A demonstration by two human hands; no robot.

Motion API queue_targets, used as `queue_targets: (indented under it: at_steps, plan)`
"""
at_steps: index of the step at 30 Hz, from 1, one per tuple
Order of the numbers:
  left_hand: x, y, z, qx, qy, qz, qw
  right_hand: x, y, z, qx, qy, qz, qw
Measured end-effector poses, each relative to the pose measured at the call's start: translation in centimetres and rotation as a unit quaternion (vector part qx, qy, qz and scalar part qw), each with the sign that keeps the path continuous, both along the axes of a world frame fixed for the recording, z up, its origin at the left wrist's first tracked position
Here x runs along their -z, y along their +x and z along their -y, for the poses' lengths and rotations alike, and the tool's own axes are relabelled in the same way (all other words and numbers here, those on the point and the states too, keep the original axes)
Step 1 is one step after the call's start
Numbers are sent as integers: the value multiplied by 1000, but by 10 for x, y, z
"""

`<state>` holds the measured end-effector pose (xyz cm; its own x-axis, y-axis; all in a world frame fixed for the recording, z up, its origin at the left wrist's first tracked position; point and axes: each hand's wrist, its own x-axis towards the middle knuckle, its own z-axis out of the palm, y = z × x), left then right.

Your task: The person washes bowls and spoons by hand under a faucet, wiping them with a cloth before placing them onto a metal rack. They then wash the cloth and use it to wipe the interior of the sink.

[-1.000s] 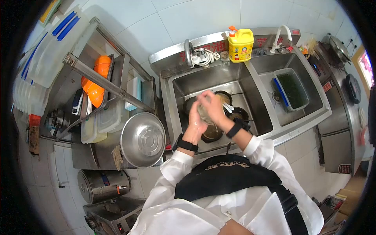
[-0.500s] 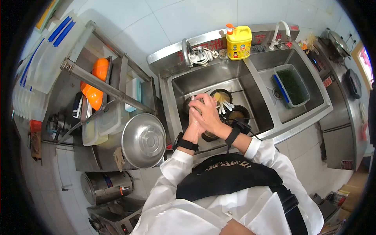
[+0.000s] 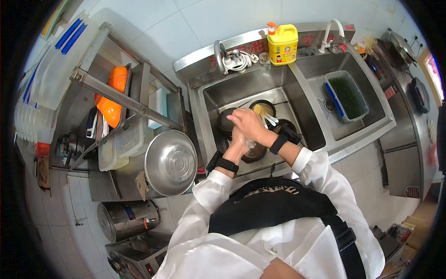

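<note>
Over the left sink basin my two hands are pressed together, with dark pans around and beneath them. My right hand [image 3: 254, 125] lies over the top of my left hand [image 3: 238, 142], its fingers wrapped round it. Most of my left hand's fingers are hidden under the right. A glossy, wet-looking patch shows between the palms. Just left of the hands is a dark round pan [image 3: 225, 122]. Behind them, another black pan [image 3: 256, 102] holds something yellow and several white-handled utensils [image 3: 271, 120]. A further pan [image 3: 253, 153] sits below my wrists.
A steel faucet [image 3: 218, 56] with a coiled white cable [image 3: 239, 61] stands behind the basin. On the ledge is a yellow jug [image 3: 282, 45]. The right basin holds a plastic tub of greens [image 3: 348, 95]. A steel bowl [image 3: 171, 162] leans on the left shelf.
My hands have slid against each other and shifted slightly toward me and right, the right now covering more of the left. More of the left pan shows. The view has tilted a little.
</note>
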<state>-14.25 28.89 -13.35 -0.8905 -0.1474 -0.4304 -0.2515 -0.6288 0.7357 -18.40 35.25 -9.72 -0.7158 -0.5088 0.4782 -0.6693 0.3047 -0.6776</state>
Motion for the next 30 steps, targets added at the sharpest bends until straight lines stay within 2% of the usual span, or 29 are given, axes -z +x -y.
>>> queue_targets:
  at_steps: [7,14,17,20,23,25,26,28,29,30]
  plan:
    - [4,2,-2,-2,-49,21,999,1,-7,1,11,54,77,995]
    - [5,-3,-1,2,-140,21,990,2,-15,2,12,19,143,989]
    - [-2,-1,-1,40,-163,65,984,7,-20,2,-2,9,174,985]
    - [7,-1,-2,21,-192,30,981,9,-22,-1,-11,21,203,979]
    - [3,0,-5,61,-200,42,977,11,-28,-8,-33,-27,240,970]
    - [8,-2,-11,28,-233,-30,972,18,-41,-15,-78,-17,351,933]
    - [9,-4,-8,28,-232,-30,972,20,-48,-22,-78,-16,350,933]
    - [16,-9,4,114,-414,-138,893,27,-63,-40,-95,-120,517,842]
    - [20,-11,10,142,-360,-112,915,31,-68,-47,-43,-111,481,869]
    - [15,-8,14,140,-359,-114,916,37,-75,-56,9,-101,442,891]
